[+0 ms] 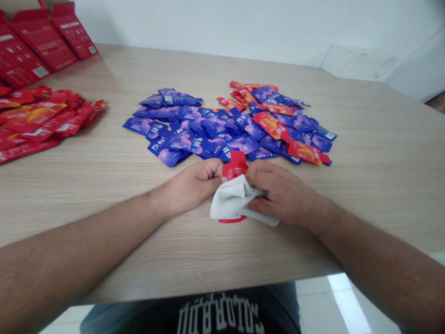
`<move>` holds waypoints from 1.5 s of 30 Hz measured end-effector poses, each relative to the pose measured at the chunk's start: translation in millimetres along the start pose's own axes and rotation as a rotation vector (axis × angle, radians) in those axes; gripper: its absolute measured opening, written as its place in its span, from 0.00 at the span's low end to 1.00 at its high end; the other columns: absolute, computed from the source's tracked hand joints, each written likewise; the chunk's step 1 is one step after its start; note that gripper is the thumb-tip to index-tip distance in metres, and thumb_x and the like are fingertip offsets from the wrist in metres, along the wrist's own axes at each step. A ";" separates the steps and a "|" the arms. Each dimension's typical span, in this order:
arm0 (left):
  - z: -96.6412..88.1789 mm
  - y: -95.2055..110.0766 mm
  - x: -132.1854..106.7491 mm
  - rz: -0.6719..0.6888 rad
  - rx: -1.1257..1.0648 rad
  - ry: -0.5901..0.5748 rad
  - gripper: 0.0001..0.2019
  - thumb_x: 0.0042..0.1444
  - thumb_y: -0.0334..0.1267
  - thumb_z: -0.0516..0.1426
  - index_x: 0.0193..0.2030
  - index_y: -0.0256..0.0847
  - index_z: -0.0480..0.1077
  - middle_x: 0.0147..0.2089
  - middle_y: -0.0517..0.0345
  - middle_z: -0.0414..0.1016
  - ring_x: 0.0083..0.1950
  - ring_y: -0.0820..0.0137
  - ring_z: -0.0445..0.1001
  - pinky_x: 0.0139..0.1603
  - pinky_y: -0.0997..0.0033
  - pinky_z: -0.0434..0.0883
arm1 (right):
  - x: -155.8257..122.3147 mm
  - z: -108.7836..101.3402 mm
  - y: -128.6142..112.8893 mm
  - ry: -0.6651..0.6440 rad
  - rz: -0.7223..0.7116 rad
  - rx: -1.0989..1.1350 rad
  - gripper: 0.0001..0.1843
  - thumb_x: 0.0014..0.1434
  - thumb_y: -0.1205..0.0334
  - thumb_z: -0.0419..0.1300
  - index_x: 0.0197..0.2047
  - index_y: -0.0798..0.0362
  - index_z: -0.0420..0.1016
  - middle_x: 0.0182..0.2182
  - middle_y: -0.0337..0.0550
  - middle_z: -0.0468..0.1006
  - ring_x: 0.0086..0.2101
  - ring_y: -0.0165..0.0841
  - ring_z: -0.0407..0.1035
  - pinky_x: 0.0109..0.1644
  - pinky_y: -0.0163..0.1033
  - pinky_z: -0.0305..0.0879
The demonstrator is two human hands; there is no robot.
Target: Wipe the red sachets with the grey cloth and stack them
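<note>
A red sachet [234, 170] is held between my two hands, close to the table's front edge. My left hand [198, 183] is closed, pinching the sachet's left side. A white cloth [227, 198] is gripped in my right hand [278, 190] and covers the middle of the sachet. Only the sachet's top and a strip of its bottom show past the cloth. Just beyond my hands lies a pile of blue-purple sachets [194, 132], with several red-orange sachets [273, 125] on its right part.
On the left is a heap of red sachets [41, 113]. Behind it stand red printed boxes [45, 39] with raised flaps. The wooden table [139, 260] meets a white wall at the back, and its front edge is by my lap.
</note>
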State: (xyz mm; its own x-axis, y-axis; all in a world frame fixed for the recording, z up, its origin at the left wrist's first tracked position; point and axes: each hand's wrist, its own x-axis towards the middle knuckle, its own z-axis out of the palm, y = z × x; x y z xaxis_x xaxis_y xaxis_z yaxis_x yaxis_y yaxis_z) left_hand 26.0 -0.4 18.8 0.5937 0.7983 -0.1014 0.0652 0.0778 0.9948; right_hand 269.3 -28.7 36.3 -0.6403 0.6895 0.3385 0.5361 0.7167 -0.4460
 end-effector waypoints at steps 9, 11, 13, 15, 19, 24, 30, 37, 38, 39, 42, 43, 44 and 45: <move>-0.1 -5.4 1.1 0.008 -0.011 -0.118 0.11 0.62 0.42 0.65 0.38 0.39 0.69 0.32 0.61 0.76 0.32 0.73 0.75 0.34 0.74 0.75 | 3.5 -4.3 14.9 0.188 0.185 -0.016 0.17 0.66 0.45 0.66 0.40 0.52 0.74 0.34 0.41 0.74 0.35 0.37 0.68 0.39 0.41 0.62; -1.0 -6.4 1.5 0.024 0.028 -0.081 0.11 0.61 0.41 0.65 0.36 0.39 0.68 0.32 0.62 0.74 0.30 0.75 0.72 0.30 0.77 0.71 | 3.2 -2.2 11.6 0.045 0.066 0.019 0.15 0.66 0.48 0.66 0.39 0.51 0.73 0.35 0.41 0.75 0.36 0.37 0.68 0.40 0.40 0.62; -1.1 -6.2 2.2 0.029 0.047 -0.042 0.12 0.60 0.40 0.66 0.35 0.39 0.67 0.30 0.63 0.73 0.28 0.77 0.69 0.28 0.79 0.67 | 3.2 -1.9 10.0 -0.029 0.005 0.022 0.11 0.66 0.52 0.66 0.39 0.51 0.73 0.37 0.42 0.75 0.37 0.37 0.68 0.42 0.41 0.63; 0.1 -5.8 3.2 0.016 0.007 -0.061 0.11 0.60 0.40 0.66 0.36 0.38 0.68 0.30 0.63 0.73 0.28 0.77 0.69 0.28 0.78 0.67 | 3.8 -3.2 12.8 0.052 0.064 -0.016 0.10 0.66 0.54 0.66 0.40 0.51 0.73 0.37 0.43 0.75 0.38 0.38 0.68 0.42 0.42 0.63; 4.2 -9.4 5.4 -0.027 -0.105 -0.086 0.12 0.59 0.41 0.66 0.37 0.38 0.68 0.31 0.62 0.74 0.28 0.76 0.72 0.30 0.77 0.71 | 4.0 -2.9 19.9 0.198 0.197 -0.059 0.12 0.67 0.52 0.66 0.40 0.52 0.73 0.36 0.43 0.74 0.37 0.39 0.68 0.41 0.42 0.63; 4.1 -16.4 7.3 -0.061 -0.283 0.121 0.15 0.55 0.41 0.69 0.36 0.39 0.67 0.30 0.62 0.74 0.27 0.75 0.73 0.27 0.78 0.71 | 1.4 5.6 8.0 -0.227 -0.069 0.055 0.08 0.69 0.57 0.64 0.40 0.52 0.75 0.42 0.46 0.76 0.43 0.38 0.71 0.47 0.41 0.67; 4.1 -12.2 7.7 -0.120 -0.302 0.056 0.15 0.53 0.39 0.70 0.36 0.38 0.67 0.31 0.58 0.77 0.29 0.72 0.77 0.29 0.72 0.79 | 6.9 -0.8 32.3 0.115 0.141 -0.078 0.10 0.66 0.55 0.66 0.43 0.52 0.74 0.39 0.45 0.75 0.40 0.40 0.69 0.44 0.43 0.65; 0.9 -11.2 7.4 -0.123 -0.377 0.126 0.16 0.51 0.38 0.71 0.35 0.39 0.67 0.29 0.60 0.76 0.26 0.74 0.76 0.26 0.76 0.76 | 3.2 14.0 11.8 -0.148 -0.086 0.030 0.09 0.68 0.56 0.65 0.40 0.52 0.75 0.41 0.46 0.75 0.41 0.39 0.71 0.45 0.41 0.67; 0.2 -11.3 7.0 -0.125 -0.370 0.124 0.16 0.51 0.38 0.71 0.35 0.39 0.67 0.28 0.61 0.76 0.26 0.74 0.75 0.25 0.78 0.75 | 3.2 15.7 8.1 -0.189 -0.122 0.040 0.07 0.68 0.57 0.64 0.40 0.51 0.75 0.42 0.46 0.76 0.42 0.38 0.71 0.46 0.41 0.68; -0.1 -11.5 6.5 -0.134 -0.355 0.109 0.16 0.51 0.38 0.71 0.34 0.39 0.67 0.28 0.61 0.76 0.25 0.75 0.75 0.25 0.79 0.74 | 3.7 16.6 6.8 -0.190 -0.124 0.035 0.07 0.68 0.57 0.64 0.41 0.51 0.76 0.43 0.47 0.76 0.43 0.39 0.71 0.47 0.41 0.68; 1.1 -11.2 4.3 -0.177 -0.308 0.000 0.16 0.48 0.35 0.72 0.36 0.37 0.69 0.31 0.58 0.78 0.28 0.73 0.78 0.25 0.79 0.73 | 7.8 14.7 17.6 0.038 0.041 -0.043 0.09 0.67 0.55 0.64 0.44 0.53 0.76 0.42 0.48 0.76 0.43 0.42 0.71 0.49 0.45 0.69; 1.6 -10.6 3.4 -0.191 -0.298 -0.037 0.16 0.49 0.36 0.72 0.37 0.37 0.70 0.32 0.56 0.79 0.29 0.72 0.79 0.26 0.78 0.74 | 9.1 13.1 24.2 0.135 0.114 -0.074 0.11 0.67 0.54 0.64 0.44 0.53 0.76 0.41 0.48 0.76 0.43 0.43 0.71 0.49 0.46 0.69; 1.8 -9.5 2.4 -0.202 -0.291 -0.065 0.16 0.50 0.37 0.72 0.37 0.36 0.71 0.33 0.55 0.80 0.30 0.71 0.79 0.27 0.77 0.75 | 9.8 11.5 30.9 0.209 0.174 -0.100 0.12 0.67 0.52 0.64 0.45 0.53 0.76 0.40 0.48 0.77 0.43 0.44 0.71 0.49 0.47 0.69; 1.4 -7.8 1.2 -0.209 -0.285 -0.078 0.15 0.51 0.38 0.71 0.38 0.37 0.71 0.33 0.55 0.80 0.30 0.70 0.80 0.27 0.76 0.76 | 10.0 9.7 36.9 0.260 0.220 -0.118 0.13 0.67 0.51 0.63 0.45 0.53 0.76 0.40 0.48 0.77 0.43 0.44 0.71 0.49 0.47 0.68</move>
State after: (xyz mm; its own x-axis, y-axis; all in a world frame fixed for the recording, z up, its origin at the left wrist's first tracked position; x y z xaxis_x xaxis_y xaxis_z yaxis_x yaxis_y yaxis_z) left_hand 27.3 -0.9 10.8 0.6510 0.7006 -0.2921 -0.0279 0.4066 0.9132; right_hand 277.3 3.5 15.2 -0.3497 0.8209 0.4515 0.7151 0.5452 -0.4376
